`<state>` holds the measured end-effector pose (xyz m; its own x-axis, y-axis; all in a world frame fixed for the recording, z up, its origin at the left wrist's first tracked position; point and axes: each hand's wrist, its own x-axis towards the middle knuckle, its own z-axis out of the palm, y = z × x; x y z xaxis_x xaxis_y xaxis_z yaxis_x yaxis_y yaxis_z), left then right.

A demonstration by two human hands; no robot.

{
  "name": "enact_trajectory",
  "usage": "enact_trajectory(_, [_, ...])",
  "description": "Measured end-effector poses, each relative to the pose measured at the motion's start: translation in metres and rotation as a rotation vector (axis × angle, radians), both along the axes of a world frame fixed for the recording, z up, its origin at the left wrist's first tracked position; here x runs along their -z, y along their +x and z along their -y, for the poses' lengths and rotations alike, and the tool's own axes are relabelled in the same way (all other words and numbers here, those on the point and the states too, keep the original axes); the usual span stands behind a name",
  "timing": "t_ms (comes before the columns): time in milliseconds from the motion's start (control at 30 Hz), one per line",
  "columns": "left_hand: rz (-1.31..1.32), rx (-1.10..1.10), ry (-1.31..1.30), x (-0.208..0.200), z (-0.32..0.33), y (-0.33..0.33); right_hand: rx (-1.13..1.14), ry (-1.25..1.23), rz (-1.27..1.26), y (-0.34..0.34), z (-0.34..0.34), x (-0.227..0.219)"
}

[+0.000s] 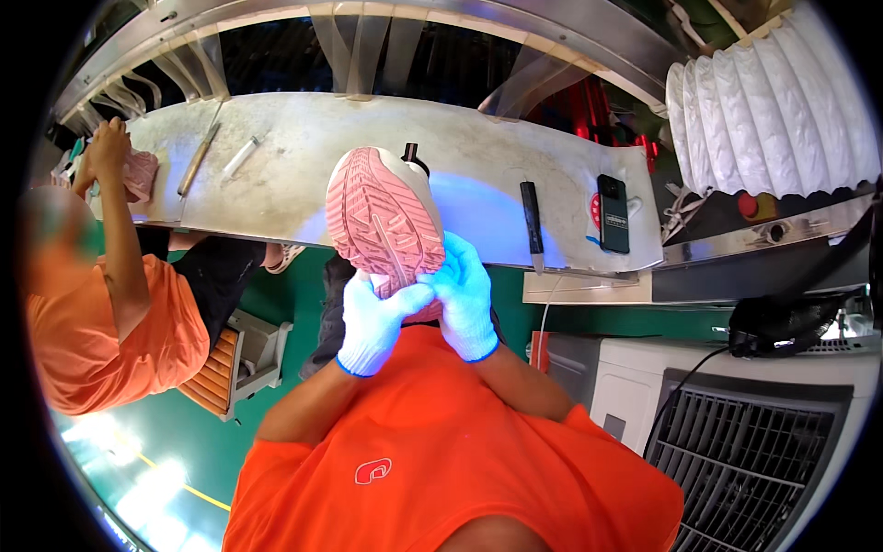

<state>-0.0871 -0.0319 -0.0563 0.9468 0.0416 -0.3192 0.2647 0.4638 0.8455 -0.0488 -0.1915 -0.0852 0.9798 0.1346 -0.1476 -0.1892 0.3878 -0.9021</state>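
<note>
A white sneaker (pixel 385 212) with a patterned pink sole is held up over the table's near edge, its sole turned toward me. My left hand (pixel 375 317), in a white knit glove with a blue cuff, grips the lower end of the shoe from the left. On the other side my right hand (pixel 462 299), gloved alike, closes round the same end. Both thumbs press on the sole near its lower tip, close together. The fingers behind the shoe are partly hidden. A black loop shows at the shoe's upper right.
On the worktable (pixel 285 138) lie a black-handled knife (pixel 532 221), a dark phone (pixel 613 213), a white pen-like tool (pixel 241 157) and a wooden-handled tool (pixel 199 158). A co-worker (pixel 120 313) sits at left handling a pink piece. White ducting (pixel 773 110) stands right, above a grilled machine (pixel 736 451).
</note>
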Motion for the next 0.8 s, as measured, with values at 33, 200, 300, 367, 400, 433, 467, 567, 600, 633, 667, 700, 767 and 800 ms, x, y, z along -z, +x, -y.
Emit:
enact_trajectory(33, [0.019,0.029,0.027,-0.007,-0.005,0.003,-0.022,-0.142,0.066,-0.004,0.009,-0.005])
enact_trajectory(200, [0.106,0.118,0.227,-0.006,-0.014,0.007,0.12,-0.196,0.424,-0.005,0.074,-0.073])
enact_trajectory(300, [0.163,0.244,0.72,-0.009,-0.018,0.009,-0.007,-0.291,0.548,0.002,0.057,-0.121])
enact_trajectory(367, [0.304,0.171,0.752,0.001,-0.016,0.006,-0.177,-0.359,0.43,0.017,0.062,-0.134])
enact_trajectory(400, [0.332,0.166,0.756,0.005,-0.018,0.005,-0.267,-0.36,0.477,0.021,0.059,-0.139])
enact_trajectory(433, [0.334,0.186,0.751,0.011,-0.022,0.007,-0.351,-0.359,0.525,0.023,0.059,-0.144])
enact_trajectory(467, [0.336,0.204,0.746,0.017,-0.026,0.01,-0.352,-0.417,0.57,0.019,0.047,-0.15])
enact_trajectory(567, [0.383,0.182,0.611,0.016,-0.039,0.001,-0.311,-0.588,0.733,0.015,0.022,-0.149])
enact_trajectory(600, [0.418,0.167,0.538,0.008,-0.046,0.002,-0.286,-0.661,0.783,0.014,0.014,-0.149])
enact_trajectory(633, [0.439,0.181,0.565,0.001,-0.051,-0.001,-0.262,-0.636,0.754,0.011,0.009,-0.147])
enact_trajectory(667, [0.421,0.174,0.579,-0.008,-0.058,-0.001,-0.251,-0.624,0.762,0.011,0.006,-0.144])
enact_trajectory(700, [0.473,0.116,0.514,-0.008,-0.061,-0.002,-0.246,-0.613,0.779,0.014,0.005,-0.141])
enact_trajectory(767, [0.512,0.079,0.484,-0.01,-0.071,-0.005,-0.346,-0.601,0.81,0.019,-0.002,-0.142])
enact_trajectory(800, [0.502,0.123,0.512,-0.014,-0.075,-0.005,-0.361,-0.621,0.807,0.016,-0.007,-0.145])
